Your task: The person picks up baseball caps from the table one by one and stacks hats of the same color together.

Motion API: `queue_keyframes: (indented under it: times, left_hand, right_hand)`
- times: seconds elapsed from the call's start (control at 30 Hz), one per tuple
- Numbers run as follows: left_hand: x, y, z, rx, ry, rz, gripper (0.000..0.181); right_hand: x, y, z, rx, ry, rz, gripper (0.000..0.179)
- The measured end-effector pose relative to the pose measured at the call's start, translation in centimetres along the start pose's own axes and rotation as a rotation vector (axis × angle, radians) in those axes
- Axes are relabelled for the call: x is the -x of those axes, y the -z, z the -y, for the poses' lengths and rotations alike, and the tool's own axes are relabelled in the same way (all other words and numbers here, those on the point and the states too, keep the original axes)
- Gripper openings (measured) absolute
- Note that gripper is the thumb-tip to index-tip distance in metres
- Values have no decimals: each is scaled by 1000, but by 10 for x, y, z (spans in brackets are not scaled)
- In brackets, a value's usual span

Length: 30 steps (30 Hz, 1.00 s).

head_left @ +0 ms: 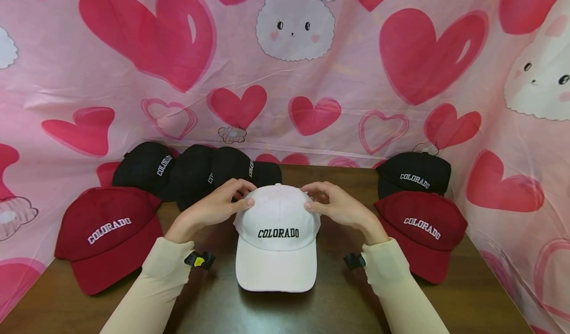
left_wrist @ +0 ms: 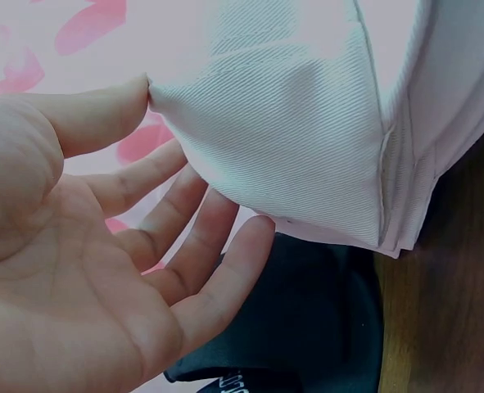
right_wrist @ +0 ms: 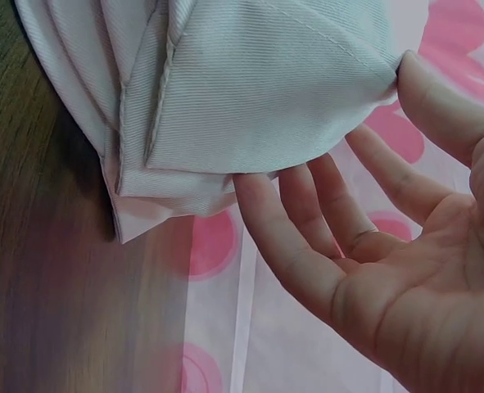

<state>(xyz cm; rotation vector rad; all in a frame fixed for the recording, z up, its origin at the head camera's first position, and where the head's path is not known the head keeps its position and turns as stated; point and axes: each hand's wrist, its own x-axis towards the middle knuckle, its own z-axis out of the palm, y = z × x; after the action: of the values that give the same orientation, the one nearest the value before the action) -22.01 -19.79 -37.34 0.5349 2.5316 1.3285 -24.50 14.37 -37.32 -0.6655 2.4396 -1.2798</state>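
A white baseball cap [head_left: 279, 215] with black COLORADO lettering faces me at the middle of the table. In both wrist views, layered white edges show more white caps nested under it, several edges visible at the right wrist. My left hand [head_left: 221, 203] holds the crown's left side, thumb in front and fingers curved behind. On the other side, my right hand [head_left: 340, 204] holds the crown the same way. The left wrist view shows the thumb [left_wrist: 102, 115] touching the white fabric [left_wrist: 282, 139]. Fingertips [right_wrist: 254, 192] touch the cap's lower back edge in the right wrist view.
Dark red caps stand at the left [head_left: 111, 230] and right [head_left: 427, 230]. Behind them are black caps, several at back left [head_left: 147, 168] and one group at back right [head_left: 416, 173]. A pink heart-patterned cloth [head_left: 285, 76] hangs around the wooden table [head_left: 209, 294].
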Motion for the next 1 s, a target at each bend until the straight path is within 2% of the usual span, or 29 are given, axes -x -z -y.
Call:
queue_keyframes:
  times: [0.2,0.63,0.77,1.0]
  left_hand:
    - [0,0,0,-4,0,-2,40]
    - [0,3,2,-28,4,-18,40]
    - [1,5,4,-37,13,-12,42]
    - [2,7,2,-49,12,-6,45]
  right_hand:
    - [-1,-1,0,-1,-17,-7,53]
    - [-1,-4,0,40,21,-24,54]
    - [1,-3,3,68,53,-14,54]
    - [5,2,5,117,63,5,56]
